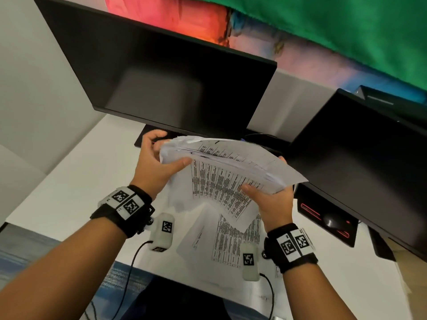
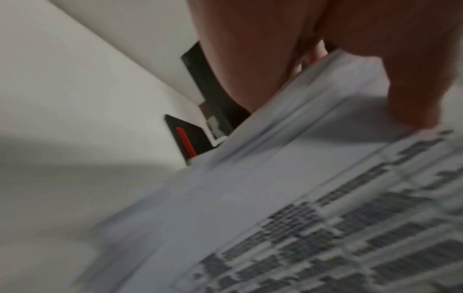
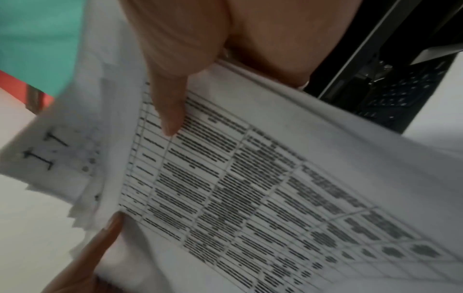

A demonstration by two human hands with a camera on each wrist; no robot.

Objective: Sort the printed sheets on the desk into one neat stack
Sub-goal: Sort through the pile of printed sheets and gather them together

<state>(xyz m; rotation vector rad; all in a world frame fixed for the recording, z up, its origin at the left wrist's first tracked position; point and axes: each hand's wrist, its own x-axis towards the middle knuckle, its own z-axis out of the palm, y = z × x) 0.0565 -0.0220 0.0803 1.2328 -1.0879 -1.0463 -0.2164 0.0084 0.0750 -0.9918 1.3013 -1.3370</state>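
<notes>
I hold the bundle of printed sheets (image 1: 233, 165) off the desk (image 1: 69, 172) between both hands, in front of the left monitor (image 1: 147, 72) and beside the right monitor (image 1: 360, 148). My left hand (image 1: 154, 162) grips the bundle's left end: the thumb lies across the top sheet and the fingers curl round behind the edge. My right hand (image 1: 272, 204) grips the near right corner, thumb pressed on the printed table, fingers underneath. In the right wrist view that thumb (image 3: 168, 99) sits on the grid of text, and the sheet corners at the far end stand fanned and stepped, not flush. In the left wrist view the long edge of the bundle (image 2: 288, 111) shows several layers slightly offset; the picture is blurred, so I cannot count them. The lowest sheets sag from the bundle toward the desk. Two more printed sheets (image 1: 221, 241) lie flat on the desk under my wrists, overlapping at an angle, their edges unaligned. A mouse (image 1: 332, 221) sits on a dark pad (image 1: 323, 218) with red trim at the right, close under the right monitor's lower edge. The bundle's far right corner is near that monitor. White desk surface lies open to the left of my left hand, bounded by the wall (image 1: 30, 88).
</notes>
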